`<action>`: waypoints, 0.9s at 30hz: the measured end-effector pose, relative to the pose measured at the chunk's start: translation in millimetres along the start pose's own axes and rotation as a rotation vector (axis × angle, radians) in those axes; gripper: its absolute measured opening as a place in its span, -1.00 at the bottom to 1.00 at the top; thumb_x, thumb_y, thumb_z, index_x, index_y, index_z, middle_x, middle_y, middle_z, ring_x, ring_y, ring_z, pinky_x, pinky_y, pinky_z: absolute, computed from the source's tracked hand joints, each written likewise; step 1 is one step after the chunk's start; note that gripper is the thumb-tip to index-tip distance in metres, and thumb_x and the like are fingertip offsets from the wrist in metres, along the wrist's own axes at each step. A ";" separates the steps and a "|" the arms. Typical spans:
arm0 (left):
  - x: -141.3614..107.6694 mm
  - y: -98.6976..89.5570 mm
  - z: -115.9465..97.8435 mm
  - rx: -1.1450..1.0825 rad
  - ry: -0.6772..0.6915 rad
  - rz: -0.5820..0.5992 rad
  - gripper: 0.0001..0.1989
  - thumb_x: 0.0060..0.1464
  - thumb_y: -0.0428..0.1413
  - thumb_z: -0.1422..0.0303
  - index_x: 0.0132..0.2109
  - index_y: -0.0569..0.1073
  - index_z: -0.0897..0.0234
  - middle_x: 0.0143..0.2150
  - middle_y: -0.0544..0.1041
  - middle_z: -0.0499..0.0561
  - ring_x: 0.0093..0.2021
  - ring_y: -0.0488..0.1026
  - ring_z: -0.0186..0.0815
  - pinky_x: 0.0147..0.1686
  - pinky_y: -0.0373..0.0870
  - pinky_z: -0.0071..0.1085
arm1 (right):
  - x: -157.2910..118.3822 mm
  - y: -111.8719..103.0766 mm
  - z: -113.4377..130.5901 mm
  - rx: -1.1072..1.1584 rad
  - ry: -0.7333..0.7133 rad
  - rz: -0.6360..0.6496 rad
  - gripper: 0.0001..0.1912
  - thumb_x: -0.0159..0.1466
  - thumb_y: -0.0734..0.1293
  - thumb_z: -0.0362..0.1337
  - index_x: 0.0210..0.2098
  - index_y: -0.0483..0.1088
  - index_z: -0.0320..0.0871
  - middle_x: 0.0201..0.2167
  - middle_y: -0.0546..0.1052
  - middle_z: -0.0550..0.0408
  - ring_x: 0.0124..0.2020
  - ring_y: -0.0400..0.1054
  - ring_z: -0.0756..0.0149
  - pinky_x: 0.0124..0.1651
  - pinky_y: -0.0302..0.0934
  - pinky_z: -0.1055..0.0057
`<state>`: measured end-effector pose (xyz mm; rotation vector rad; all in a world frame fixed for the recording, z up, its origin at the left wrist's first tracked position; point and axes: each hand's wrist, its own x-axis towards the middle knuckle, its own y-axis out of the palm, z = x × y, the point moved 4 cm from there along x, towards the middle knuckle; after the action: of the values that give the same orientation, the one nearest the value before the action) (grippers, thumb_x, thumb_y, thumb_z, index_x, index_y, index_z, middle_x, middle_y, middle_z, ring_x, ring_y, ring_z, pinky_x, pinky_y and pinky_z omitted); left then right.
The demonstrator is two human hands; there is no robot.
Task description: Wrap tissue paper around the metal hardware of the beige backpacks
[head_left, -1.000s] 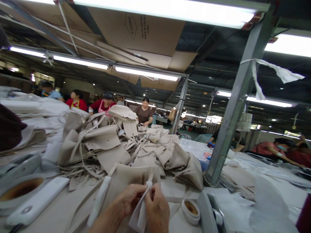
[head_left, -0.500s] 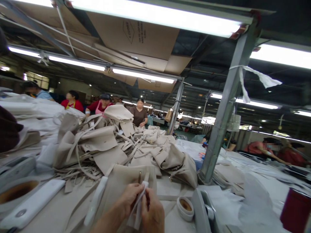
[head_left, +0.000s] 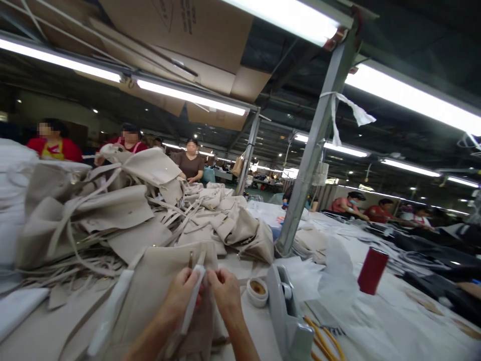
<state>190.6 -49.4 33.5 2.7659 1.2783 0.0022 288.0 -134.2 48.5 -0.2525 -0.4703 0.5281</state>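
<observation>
Left hand (head_left: 182,292) grips a white strip (head_left: 193,300) by the strap of the beige bag (head_left: 152,278), front and centre; right hand (head_left: 226,291) curls just beside, its hold unclear. Tight quarters: a bag pile (head_left: 131,210) crowds beyond, and only a narrow gap separates that hand from the tape roll (head_left: 257,293) and grey dispenser (head_left: 276,306). Pale table (head_left: 261,326), steel post (head_left: 310,155), tube lights (head_left: 190,96) overhead.

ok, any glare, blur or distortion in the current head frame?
Head view: overhead tube lights blow out to white, ceiling around them near black; head view: cardboard print too smeared to read; head view: metal post leans, camera tilt or lens distortion, can't tell; head view: left hand and right hand distinct, white strip nearly textureless.
</observation>
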 end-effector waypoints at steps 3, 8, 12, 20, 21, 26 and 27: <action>0.1 -0.2 -1.2 -0.032 0.034 -0.008 -0.56 -0.08 0.15 -0.07 -0.42 0.31 0.24 -0.62 0.40 -0.14 -0.67 0.33 -0.40 -0.69 0.24 -0.50 | 1.3 6.6 9.6 -0.015 -0.046 0.025 -0.68 0.17 0.30 -0.07 -0.57 0.44 -0.15 -0.62 0.51 0.13 -0.53 0.36 0.31 -0.43 0.13 0.45; -0.2 -0.3 -0.3 -0.141 -0.017 0.045 -0.54 -0.11 0.20 -0.07 -0.41 0.35 0.27 -0.63 0.42 -0.13 -0.68 0.33 -0.41 -0.71 0.26 -0.53 | 7.2 19.1 14.5 0.159 -0.063 0.126 -0.77 0.14 0.31 -0.17 -0.52 0.51 -0.17 -0.63 0.50 0.17 -0.57 0.32 0.37 -0.49 0.13 0.49; -8.6 -0.9 2.1 -0.344 -0.198 0.127 -0.71 0.08 0.19 0.17 -0.38 0.42 0.34 -0.58 0.51 -0.03 -0.66 0.40 -0.41 -0.67 0.39 -0.53 | 13.5 20.5 14.6 0.173 -0.039 0.062 -0.84 0.09 0.32 -0.25 -0.53 0.49 -0.18 -0.65 0.47 0.20 -0.58 0.30 0.39 -0.48 0.15 0.50; -15.1 1.9 7.0 -0.394 -0.297 0.099 -0.83 0.17 0.10 0.39 -0.37 0.46 0.39 -0.61 0.47 -0.02 -0.70 0.38 -0.43 -0.70 0.40 -0.57 | 12.4 23.4 21.7 0.009 -0.029 -0.044 -0.87 0.14 0.34 -0.31 -0.50 0.52 -0.13 -0.60 0.51 0.19 -0.52 0.34 0.38 -0.42 0.17 0.50; -14.0 2.2 6.5 -0.341 -0.253 0.077 -0.82 0.13 0.14 0.37 -0.39 0.44 0.38 -0.64 0.44 -0.06 -0.73 0.34 -0.45 -0.73 0.35 -0.58 | 12.8 20.0 23.9 -0.030 -0.044 -0.028 -0.85 0.16 0.33 -0.30 -0.51 0.52 -0.12 -0.61 0.51 0.20 -0.52 0.34 0.38 -0.42 0.16 0.51; -12.4 0.6 5.4 -0.252 -0.181 0.017 -0.74 -0.05 0.27 0.23 -0.40 0.42 0.34 -0.62 0.42 -0.12 -0.72 0.30 -0.46 -0.75 0.27 -0.59 | 20.5 -60.8 17.2 -0.152 -0.061 0.006 -0.69 0.24 0.27 -0.17 -0.56 0.48 -0.12 -0.59 0.50 0.21 -0.58 0.33 0.43 -0.44 0.11 0.52; -12.6 -0.4 5.5 -0.248 -0.179 0.010 -0.74 -0.05 0.27 0.23 -0.40 0.43 0.34 -0.61 0.42 -0.11 -0.71 0.30 -0.46 -0.75 0.26 -0.59 | 22.0 -89.9 10.1 -0.176 -0.045 -0.033 -0.66 0.27 0.22 -0.15 -0.53 0.48 -0.13 -0.55 0.52 0.19 -0.54 0.34 0.42 -0.41 0.10 0.51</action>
<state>182.4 -59.3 28.5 2.5003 1.1354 -0.0791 337.9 -196.5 96.5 -0.4010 -0.5646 0.4616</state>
